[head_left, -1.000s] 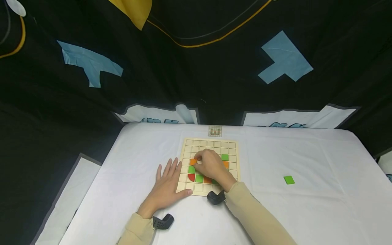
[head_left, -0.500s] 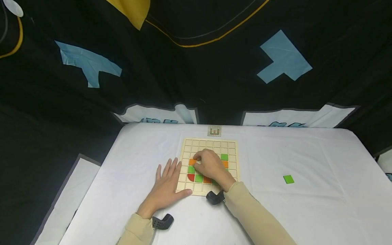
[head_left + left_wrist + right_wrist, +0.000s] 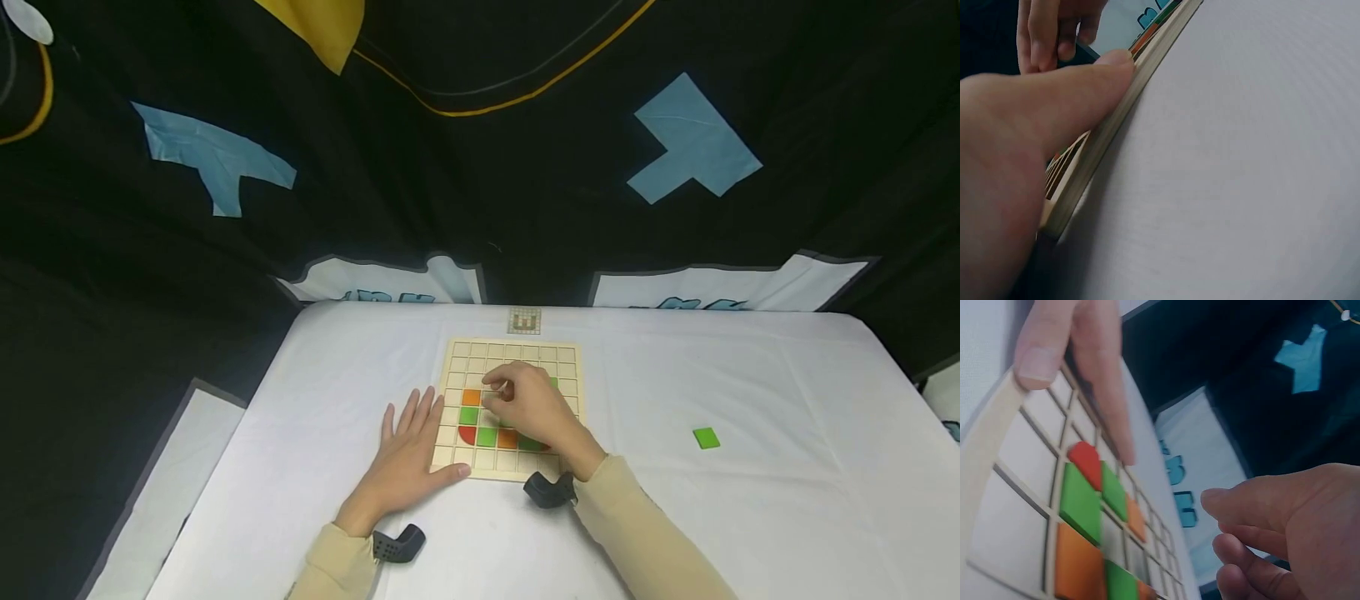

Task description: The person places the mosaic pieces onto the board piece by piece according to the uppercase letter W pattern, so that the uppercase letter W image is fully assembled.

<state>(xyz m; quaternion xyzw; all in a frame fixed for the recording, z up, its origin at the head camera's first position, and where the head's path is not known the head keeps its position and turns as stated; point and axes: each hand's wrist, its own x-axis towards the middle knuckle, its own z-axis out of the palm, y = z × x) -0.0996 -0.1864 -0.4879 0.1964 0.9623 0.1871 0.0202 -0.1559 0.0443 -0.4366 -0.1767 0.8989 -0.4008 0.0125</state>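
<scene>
A pale wooden grid board lies on the table with coloured tiles in some squares. My left hand lies flat with fingers spread along the board's left side. Its thumb rests on the front edge of the board. Over the middle of the board is my right hand, fingers loosely bent, with nothing showing between thumb and fingertips in the right wrist view. Left of it sit an orange tile, a green tile and a red rounded tile. My right hand hides other squares and parts of tiles.
One loose green tile lies to the right on the white tablecloth. A small pattern card sits behind the board. Black cloth hangs beyond the table's back edge.
My right hand has drawn back to the right from the orange tile, and its thumb and forefinger have parted. My left hand stays put.
</scene>
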